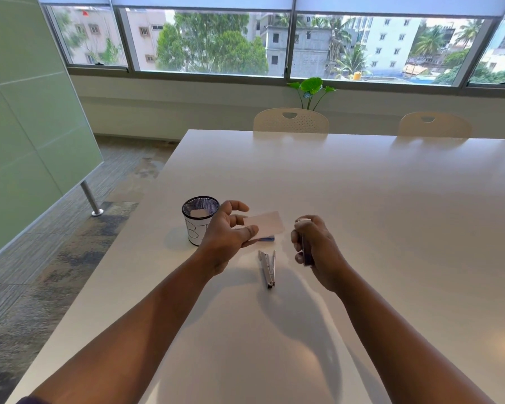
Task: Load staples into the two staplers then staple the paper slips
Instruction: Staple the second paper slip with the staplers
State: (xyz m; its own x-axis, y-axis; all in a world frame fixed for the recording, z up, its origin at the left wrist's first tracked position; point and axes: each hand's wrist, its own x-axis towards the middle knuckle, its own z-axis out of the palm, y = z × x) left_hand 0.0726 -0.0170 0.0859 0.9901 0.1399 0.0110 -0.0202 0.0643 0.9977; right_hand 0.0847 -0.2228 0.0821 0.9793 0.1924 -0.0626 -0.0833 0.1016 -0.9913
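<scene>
My left hand [229, 233] pinches a white paper slip [267, 224] by its left edge, holding it above the white table [362, 205]. My right hand [314, 246] is wrapped around a dark stapler [306, 252], whose white front end points up and away. A silver stapler [268, 268] lies on the table between my hands. Under the slip a small blue staple box [266, 238] peeks out. A black mesh cup [200, 218] with a white label stands left of my left hand and has a slip inside.
Two cream chairs [290, 120] stand at the table's far edge, with a green plant [312, 88] behind them by the windows. The table's left edge drops to carpet, and a green glass partition [27, 126] stands at the left.
</scene>
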